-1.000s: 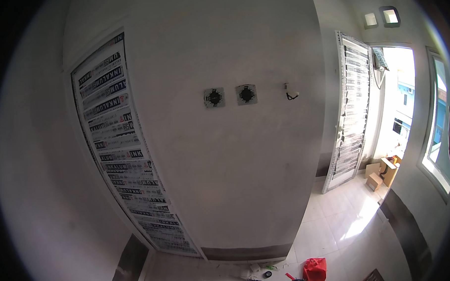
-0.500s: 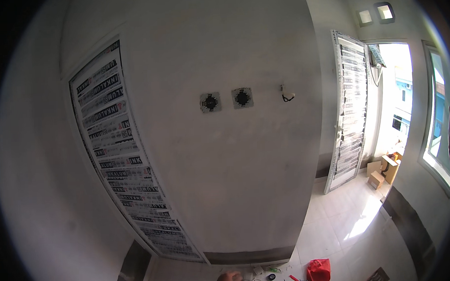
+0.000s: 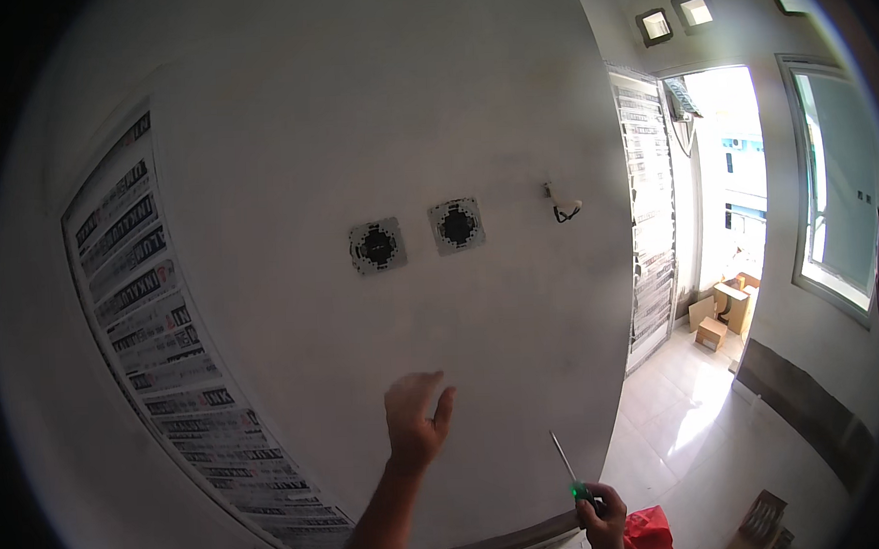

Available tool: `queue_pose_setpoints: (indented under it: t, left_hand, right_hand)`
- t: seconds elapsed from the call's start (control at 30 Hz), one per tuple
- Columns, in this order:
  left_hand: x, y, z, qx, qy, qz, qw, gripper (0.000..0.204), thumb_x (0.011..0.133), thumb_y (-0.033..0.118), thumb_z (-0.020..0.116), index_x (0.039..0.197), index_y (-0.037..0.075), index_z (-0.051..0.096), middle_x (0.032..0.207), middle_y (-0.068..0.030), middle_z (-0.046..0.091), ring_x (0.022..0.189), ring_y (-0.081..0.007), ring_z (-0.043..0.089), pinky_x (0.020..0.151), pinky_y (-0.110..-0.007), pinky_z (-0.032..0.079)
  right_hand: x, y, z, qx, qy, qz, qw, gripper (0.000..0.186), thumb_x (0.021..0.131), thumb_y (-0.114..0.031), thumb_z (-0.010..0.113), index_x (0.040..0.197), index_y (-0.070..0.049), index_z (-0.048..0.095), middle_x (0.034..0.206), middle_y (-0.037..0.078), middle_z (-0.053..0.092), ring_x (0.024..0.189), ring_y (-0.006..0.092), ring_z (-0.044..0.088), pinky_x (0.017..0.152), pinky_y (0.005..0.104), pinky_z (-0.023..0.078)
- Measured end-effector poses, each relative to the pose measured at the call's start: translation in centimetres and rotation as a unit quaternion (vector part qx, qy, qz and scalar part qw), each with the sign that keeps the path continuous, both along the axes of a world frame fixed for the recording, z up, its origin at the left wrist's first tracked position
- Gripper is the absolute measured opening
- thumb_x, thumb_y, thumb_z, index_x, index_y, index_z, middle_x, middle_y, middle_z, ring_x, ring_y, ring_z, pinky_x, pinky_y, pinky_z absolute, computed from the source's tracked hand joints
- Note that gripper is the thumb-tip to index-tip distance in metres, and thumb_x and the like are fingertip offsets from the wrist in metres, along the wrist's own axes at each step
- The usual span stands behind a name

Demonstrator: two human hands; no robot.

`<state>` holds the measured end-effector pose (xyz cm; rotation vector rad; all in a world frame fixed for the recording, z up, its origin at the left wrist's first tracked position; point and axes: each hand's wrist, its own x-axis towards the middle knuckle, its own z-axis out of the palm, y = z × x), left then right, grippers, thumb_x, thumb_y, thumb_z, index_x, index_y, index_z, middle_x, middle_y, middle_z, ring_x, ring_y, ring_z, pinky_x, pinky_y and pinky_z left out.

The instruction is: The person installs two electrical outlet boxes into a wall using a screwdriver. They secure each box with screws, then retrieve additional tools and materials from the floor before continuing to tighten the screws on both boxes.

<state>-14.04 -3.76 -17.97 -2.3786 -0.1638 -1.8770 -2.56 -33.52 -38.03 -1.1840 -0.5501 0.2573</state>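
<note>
My left hand is raised before the grey wall, below two square wall sockets. Its thumb stands apart from its slightly blurred fingers, and nothing shows in it. Lower and to the right, my right hand is wrapped round the green-and-dark handle of a screwdriver, whose thin metal shaft points up and left. Above my hands, the left socket and the right socket are fixed in the wall, with pale square frames and dark middles. Further right, short wires stick out of a small opening.
A red bag lies on the floor behind my right hand. On the left is a door covered in printed film; another film-covered door stands by the bright doorway. Cardboard boxes sit there. An open box lies lower right.
My left hand has risen from near the floor to in front of the wall. My right hand has come into view with the screwdriver. The view has shifted, and the sockets look larger.
</note>
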Motion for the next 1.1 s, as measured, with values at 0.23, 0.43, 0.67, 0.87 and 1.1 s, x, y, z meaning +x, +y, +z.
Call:
queue_pose_setpoints:
  t: [0.23, 0.43, 0.67, 0.87, 1.1]
  left_hand:
    - [5.6, 4.2, 13.1, 0.153, -0.046, 0.046, 0.986, 0.032, 0.089, 0.019, 0.084, 0.117, 0.01, 0.073, 0.114, -0.0047, 0.071, 0.115, -0.0267, 0.063, 0.103, -0.044, 0.042]
    - [8.8, 6.9, 15.2, 0.178, -0.041, 0.085, 0.98, 0.031, 0.088, 0.021, 0.084, 0.116, 0.013, 0.074, 0.12, 0.0004, 0.071, 0.121, -0.0247, 0.059, 0.108, -0.043, 0.036]
    - [9.6, 7.3, 15.3, 0.168, -0.062, 0.089, 0.98, 0.026, 0.086, 0.02, 0.085, 0.111, 0.014, 0.077, 0.117, 0.0007, 0.071, 0.119, -0.025, 0.059, 0.108, -0.043, 0.035]
    - [9.8, 7.2, 15.3, 0.169, -0.069, 0.087, 0.979, 0.025, 0.085, 0.019, 0.086, 0.109, 0.014, 0.078, 0.115, 0.0003, 0.072, 0.118, -0.0253, 0.059, 0.107, -0.041, 0.035]
    - [9.9, 6.0, 14.5, 0.149, -0.063, 0.066, 0.985, 0.023, 0.088, 0.015, 0.084, 0.109, 0.01, 0.077, 0.107, -0.003, 0.074, 0.107, -0.023, 0.064, 0.099, -0.04, 0.043]
  right_hand:
    - [1.8, 10.6, 10.4, 0.086, -0.229, -0.125, 0.962, 0.035, 0.089, 0.001, 0.074, 0.123, 0.002, 0.067, 0.112, 0.014, 0.07, 0.092, 0.0171, 0.069, 0.079, 0.0293, 0.056]
    - [3.9, 17.0, 17.2, 0.172, -0.333, -0.17, 0.912, 0.036, 0.088, 0.002, 0.074, 0.123, 0.003, 0.068, 0.113, 0.017, 0.07, 0.093, 0.02, 0.071, 0.079, 0.0312, 0.057]
    - [5.2, 19.9, 19.4, 0.206, -0.308, -0.172, 0.913, 0.033, 0.087, 0.002, 0.074, 0.12, 0.005, 0.07, 0.112, 0.018, 0.071, 0.093, 0.0219, 0.073, 0.079, 0.0322, 0.059]
    - [5.1, 20.5, 20.3, 0.2, -0.311, -0.154, 0.916, 0.032, 0.087, 0.003, 0.073, 0.119, 0.005, 0.07, 0.112, 0.019, 0.071, 0.093, 0.0239, 0.073, 0.08, 0.0326, 0.059]
    - [3.9, 18.8, 21.8, 0.182, -0.254, -0.11, 0.944, 0.032, 0.089, 0.002, 0.072, 0.121, 0.005, 0.069, 0.112, 0.019, 0.071, 0.094, 0.0242, 0.072, 0.08, 0.0337, 0.058]
